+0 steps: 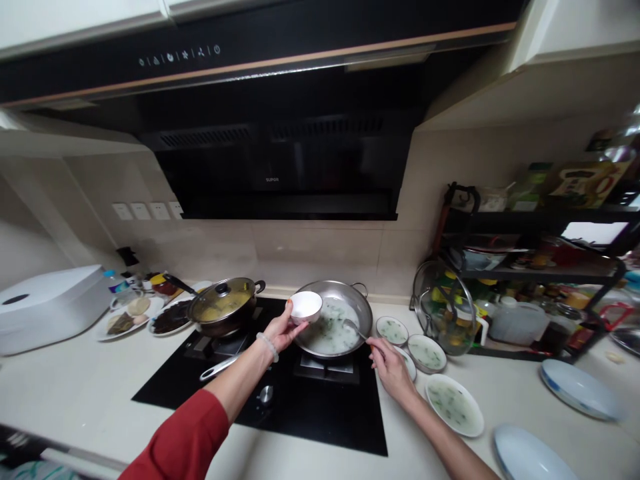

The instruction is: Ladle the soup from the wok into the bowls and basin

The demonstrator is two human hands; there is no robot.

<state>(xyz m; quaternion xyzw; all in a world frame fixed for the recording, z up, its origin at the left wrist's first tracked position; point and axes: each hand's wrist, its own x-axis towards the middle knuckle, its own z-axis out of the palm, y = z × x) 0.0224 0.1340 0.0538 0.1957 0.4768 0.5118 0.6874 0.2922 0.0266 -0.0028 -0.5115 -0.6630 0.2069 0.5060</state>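
Note:
My left hand point(284, 329) grips a small white bowl point(306, 305) by its side, over the left rim of a steel wok point(369, 313). The bowl's inside looks white and bare. Pale soup with green bits point(330, 333) fills the wok's bottom. In my right hand point(390, 363) is the handle of a metal ladle point(356, 328), its head at the soup's surface. Beside that hand stand bowls of the same soup: a small one point(392, 329), another point(427, 353), a larger one point(455, 404), and one partly hidden behind the hand.
A lidded pan point(223, 307) sits on the left burner of the black stove point(320, 417). Plates of food point(127, 319) lie farther left. A glass lid point(443, 310) leans against the black rack point(540, 270). Blue-white plates point(577, 390) lie at right; the range hood point(280, 167) hangs above.

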